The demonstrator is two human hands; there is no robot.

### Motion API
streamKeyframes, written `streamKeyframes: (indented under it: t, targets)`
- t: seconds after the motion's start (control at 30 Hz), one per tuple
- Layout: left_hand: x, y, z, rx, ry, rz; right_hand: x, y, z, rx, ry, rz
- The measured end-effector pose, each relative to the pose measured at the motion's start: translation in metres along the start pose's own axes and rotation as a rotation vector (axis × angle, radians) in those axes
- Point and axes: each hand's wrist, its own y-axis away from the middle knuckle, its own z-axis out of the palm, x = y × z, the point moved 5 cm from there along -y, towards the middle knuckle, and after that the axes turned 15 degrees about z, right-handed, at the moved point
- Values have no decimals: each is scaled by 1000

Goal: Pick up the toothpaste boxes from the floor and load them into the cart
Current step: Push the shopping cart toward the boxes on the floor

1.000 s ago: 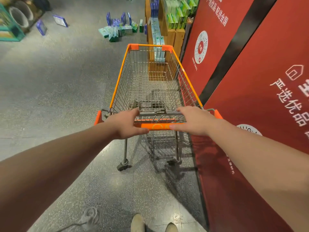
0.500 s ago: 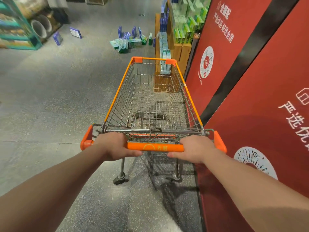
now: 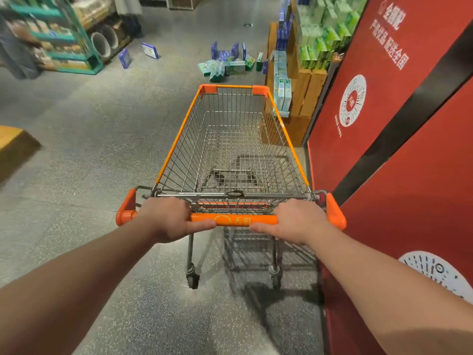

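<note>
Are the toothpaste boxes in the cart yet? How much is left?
Nothing is loaded: the cart holds no boxes in its wire basket. Right now the left hand and right hand grip the orange handle. Left to do: all the toothpaste boxes lie scattered on the floor ahead, waiting to be picked up and put in.

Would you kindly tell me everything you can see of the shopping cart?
The cart is a silver wire basket with an orange rim and orange corner caps. It stands upright on small wheels on the speckled grey floor, close beside the red wall. Nothing lies in its basket. The left hand and the right hand grip its orange handle, which bears a pale logo.
</note>
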Motion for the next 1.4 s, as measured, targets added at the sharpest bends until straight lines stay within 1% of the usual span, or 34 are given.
streamKeyframes:
  t: [0.2, 0.33, 0.73, 0.97, 1.13, 1.4]
  targets:
    - [-49, -15, -5, 33, 54, -44, -25, -50, -21, 52, 10, -42]
    - [-89, -34, -13, 13, 81, -69, -45, -94, -38, 58, 26, -65]
    - [-256, -116, -41, -2, 64, -90, -119, -264, -99, 48, 8, -104]
    - [-359, -188, -63, 38, 105, -128, -152, -390, -142, 4, 22, -128]
    - [-436, -244, -84, 40, 111, -167, -174, -493, -174, 14, 21, -166]
    - [-587, -344, -112, 51, 114, -186, -226, -664, -237, 33, 21, -206]
